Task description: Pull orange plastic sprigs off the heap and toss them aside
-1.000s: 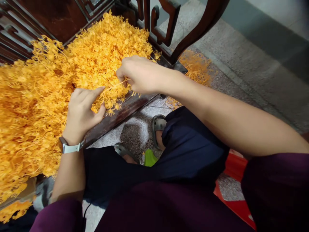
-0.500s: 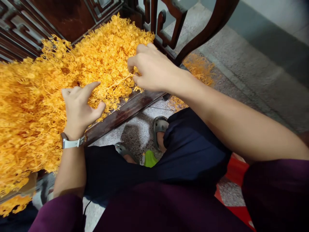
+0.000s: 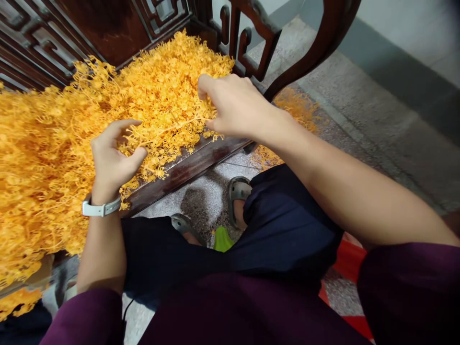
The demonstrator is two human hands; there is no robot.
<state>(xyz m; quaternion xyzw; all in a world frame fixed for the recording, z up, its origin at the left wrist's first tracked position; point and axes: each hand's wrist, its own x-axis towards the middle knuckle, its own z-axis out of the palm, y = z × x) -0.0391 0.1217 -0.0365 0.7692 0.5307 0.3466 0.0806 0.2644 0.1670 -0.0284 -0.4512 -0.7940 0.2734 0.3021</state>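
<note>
Bright yellow-orange plastic flower sprigs [image 3: 168,86] lie in a thick heap on a dark wooden bench [image 3: 190,167]. Over the heap's right part, my right hand [image 3: 233,103] holds the bare end of one sprig's stem [image 3: 187,122] near the thumb; the exact grip is partly hidden behind the hand. That stem stretches leftward across the heap toward my left hand [image 3: 113,153]. With thumb and index finger curved apart, my left hand is open around some of the branching yellow tips, and I see no firm hold there.
A carved backrest [image 3: 108,28] and curved armrest [image 3: 309,62] border the bench. More orange sprigs [image 3: 296,110] lie on the speckled floor beyond it. Between my sandalled feet is a bright green object [image 3: 223,239]. Something red [image 3: 348,261] shows beside my right leg.
My right hand has moved right, drawing the stem along with it. My left hand has shifted slightly left, its fingers still apart. The view has shifted a little.
</note>
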